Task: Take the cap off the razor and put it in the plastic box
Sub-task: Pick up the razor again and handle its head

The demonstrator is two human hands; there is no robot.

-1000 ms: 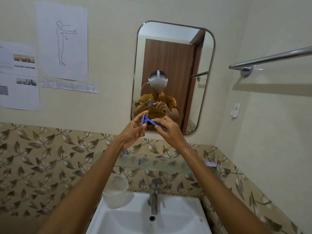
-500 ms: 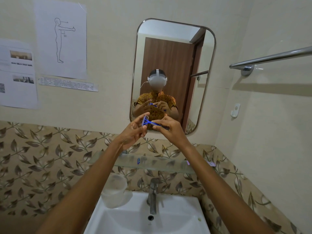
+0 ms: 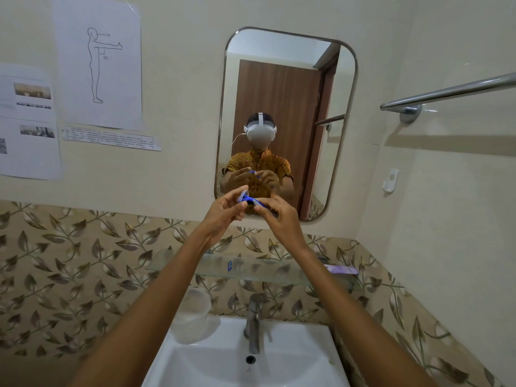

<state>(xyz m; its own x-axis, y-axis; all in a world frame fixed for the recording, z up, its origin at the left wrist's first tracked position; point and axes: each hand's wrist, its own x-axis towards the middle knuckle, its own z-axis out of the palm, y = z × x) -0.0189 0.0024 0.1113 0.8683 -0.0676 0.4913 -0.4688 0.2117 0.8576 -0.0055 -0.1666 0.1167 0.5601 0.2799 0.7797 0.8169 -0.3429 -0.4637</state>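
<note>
Razor (image 3: 249,201): pinched between 2 hands, left (image 3: 223,216) at head, right (image 3: 279,216) on handle. Risk: cap pops free, drops into sink (image 3: 307,358), missing box (image 3: 192,317).

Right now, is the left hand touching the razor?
Touching. The head view shows the left hand with its fingers pinched around the head end of the blue razor, no gap visible; the right hand holds the handle.
</note>
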